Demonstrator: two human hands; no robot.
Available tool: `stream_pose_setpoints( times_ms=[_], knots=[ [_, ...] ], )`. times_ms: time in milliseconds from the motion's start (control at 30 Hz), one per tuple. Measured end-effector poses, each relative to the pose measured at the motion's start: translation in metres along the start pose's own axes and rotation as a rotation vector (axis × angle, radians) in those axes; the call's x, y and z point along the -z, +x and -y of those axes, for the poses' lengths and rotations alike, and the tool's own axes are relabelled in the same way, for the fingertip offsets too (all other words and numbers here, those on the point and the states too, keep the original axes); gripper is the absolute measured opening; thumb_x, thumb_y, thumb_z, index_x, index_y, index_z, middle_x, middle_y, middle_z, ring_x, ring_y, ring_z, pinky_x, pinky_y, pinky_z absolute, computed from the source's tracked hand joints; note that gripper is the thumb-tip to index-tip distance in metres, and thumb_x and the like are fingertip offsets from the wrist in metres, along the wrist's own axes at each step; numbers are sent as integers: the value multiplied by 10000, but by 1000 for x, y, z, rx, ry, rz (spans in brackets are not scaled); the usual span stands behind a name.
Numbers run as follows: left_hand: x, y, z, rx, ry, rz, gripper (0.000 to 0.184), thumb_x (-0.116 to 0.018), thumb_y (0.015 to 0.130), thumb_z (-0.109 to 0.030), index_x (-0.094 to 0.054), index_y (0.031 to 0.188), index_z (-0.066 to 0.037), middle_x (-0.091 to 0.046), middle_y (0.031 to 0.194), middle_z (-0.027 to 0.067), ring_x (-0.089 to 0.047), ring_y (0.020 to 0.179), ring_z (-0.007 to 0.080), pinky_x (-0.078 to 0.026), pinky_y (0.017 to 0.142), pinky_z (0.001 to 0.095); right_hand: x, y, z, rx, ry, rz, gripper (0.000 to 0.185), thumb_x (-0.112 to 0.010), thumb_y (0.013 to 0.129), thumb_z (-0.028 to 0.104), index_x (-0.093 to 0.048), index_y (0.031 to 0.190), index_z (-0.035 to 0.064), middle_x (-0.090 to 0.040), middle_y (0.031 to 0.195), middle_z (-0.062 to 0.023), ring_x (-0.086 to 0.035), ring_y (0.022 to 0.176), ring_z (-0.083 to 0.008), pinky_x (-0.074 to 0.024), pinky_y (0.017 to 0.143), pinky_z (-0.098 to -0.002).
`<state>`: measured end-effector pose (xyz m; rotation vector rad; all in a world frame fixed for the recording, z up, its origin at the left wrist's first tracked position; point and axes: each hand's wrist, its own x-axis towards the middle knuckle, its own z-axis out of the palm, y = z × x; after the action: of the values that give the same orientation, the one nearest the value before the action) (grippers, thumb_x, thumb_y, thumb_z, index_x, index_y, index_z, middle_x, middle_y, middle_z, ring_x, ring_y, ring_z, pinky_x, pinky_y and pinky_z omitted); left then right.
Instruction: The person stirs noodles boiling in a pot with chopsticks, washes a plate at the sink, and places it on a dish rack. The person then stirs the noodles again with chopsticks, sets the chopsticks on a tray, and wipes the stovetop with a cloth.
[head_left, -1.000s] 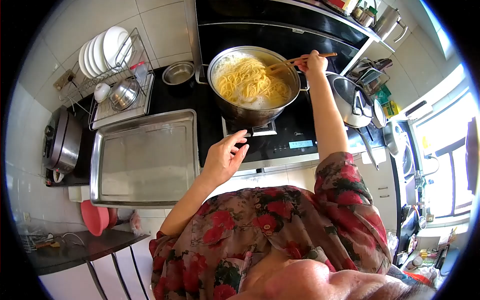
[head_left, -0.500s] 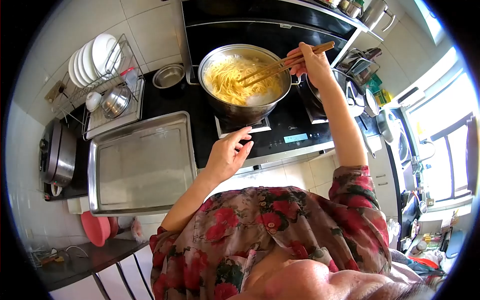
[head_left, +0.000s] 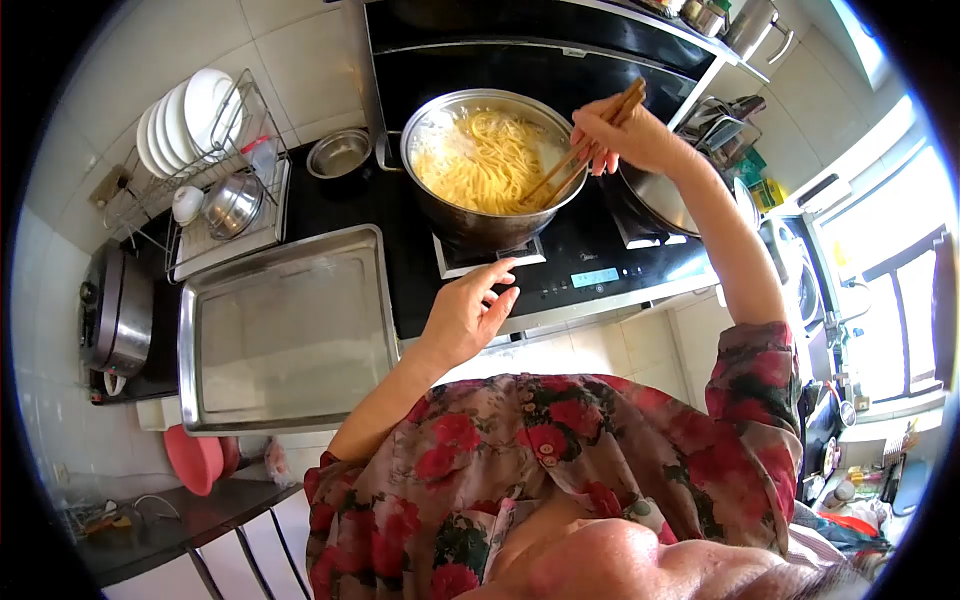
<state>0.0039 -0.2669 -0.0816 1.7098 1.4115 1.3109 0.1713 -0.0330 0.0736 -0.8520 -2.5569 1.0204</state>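
A large steel pot [head_left: 478, 222] stands on the stove's left burner, holding yellow noodles [head_left: 490, 158] in foamy, bubbling water. At the pot's right side my right hand [head_left: 622, 130] grips a pair of wooden chopsticks [head_left: 572, 165], whose tips are down in the noodles near the right inner wall. My left hand [head_left: 470, 312] hovers in front of the pot, near the stove's front edge, with its fingers loosely curved and apart and nothing between them.
A large metal tray [head_left: 285, 330] lies left of the stove. Behind it are a dish rack [head_left: 225, 240] with white plates and a small steel bowl [head_left: 340, 153]. A lidded pan [head_left: 665, 200] sits on the right burner; a rice cooker [head_left: 125, 310] is far left.
The chopsticks have swung from lying across the pot to a steeper angle at its right side. My right forearm has shifted right, and the noodles have moved. My left hand has barely moved.
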Motion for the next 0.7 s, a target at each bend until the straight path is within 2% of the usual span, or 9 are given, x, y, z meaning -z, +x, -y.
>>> stream_pose_setpoints(
  times_ms=[33, 167, 300, 367, 433, 500, 567, 633, 700],
  knots=[
    [2, -1, -2, 15, -4, -10, 388, -616, 915, -126, -524, 1272, -7, -669, 1044, 145, -664, 739, 152, -540, 641, 267, -2, 1, -4, -27, -22, 79, 304, -503, 978, 291, -659, 924, 36, -676, 764, -62, -657, 610, -137, -531, 512, -247],
    [7, -2, 10, 39, -4, -38, 388, -617, 913, -118, -526, 1275, -12, -669, 1039, 144, -659, 727, 153, -540, 641, 269, -36, -42, 1, 666, -585, 228, 105, -598, 868, 73, -642, 940, 11, -612, 842, -115, -620, 782, -271, -523, 684, -343],
    [1, 1, 7, 40, 0, 12, 384, -614, 913, -107, -526, 1272, -4, -671, 1028, 145, -657, 719, 150, -540, 638, 272, -60, -52, -25, 511, -622, 294, 241, -628, 791, 52, -592, 1026, 13, -570, 901, -137, -581, 860, -306, -492, 774, -385],
    [-3, 1, 7, 42, -7, 25, 385, -613, 913, -113, -525, 1270, 3, -671, 1021, 149, -659, 710, 154, -542, 636, 274, -71, -50, -45, 705, -724, 144, 262, -638, 764, 71, -589, 1017, 26, -567, 892, -129, -587, 833, -287, -499, 758, -374],
    [-4, 1, 8, 42, -1, 14, 399, -634, 886, -121, -534, 1253, 1, -674, 995, 160, -667, 706, 214, -544, 617, 288, -75, -52, -59, 738, -747, 105, 292, -646, 749, 81, -599, 1033, 31, -576, 929, -134, -597, 819, -270, -510, 738, -359],
    [-6, 1, 11, 29, 16, 30, 394, -622, 901, -122, -527, 1263, 2, -673, 1005, 154, -665, 712, 187, -542, 628, 281, -79, -59, -71, 836, -755, -94, 290, -627, 722, 118, -595, 1001, 47, -545, 919, -90, -580, 780, -231, -503, 728, -344],
    [-9, 1, 10, 15, 32, 43, 388, -609, 917, -123, -521, 1274, 3, -671, 1016, 147, -664, 718, 159, -540, 639, 275, -84, -65, -83, 850, -768, -118, 346, -628, 718, 120, -606, 1050, 28, -552, 961, -116, -580, 783, -235, -508, 724, -342],
    [-12, 2, 5, 38, 6, 48, 405, -634, 887, -125, -526, 1257, -1, -673, 993, 164, -671, 704, 226, -545, 639, 299, -90, -70, -87, 869, -747, -212, 356, -634, 716, 99, -612, 1060, 10, -559, 1002, -153, -590, 799, -248, -511, 724, -335],
    [-16, 3, 3, 30, 15, 53, 404, -633, 886, -122, -526, 1257, -1, -673, 988, 163, -671, 700, 227, -544, 644, 301, -96, -76, -89, 875, -727, -233, 376, -644, 704, 63, -609, 1071, -7, -559, 1038, -187, -603, 824, -265, -517, 737, -342]
  ],
)
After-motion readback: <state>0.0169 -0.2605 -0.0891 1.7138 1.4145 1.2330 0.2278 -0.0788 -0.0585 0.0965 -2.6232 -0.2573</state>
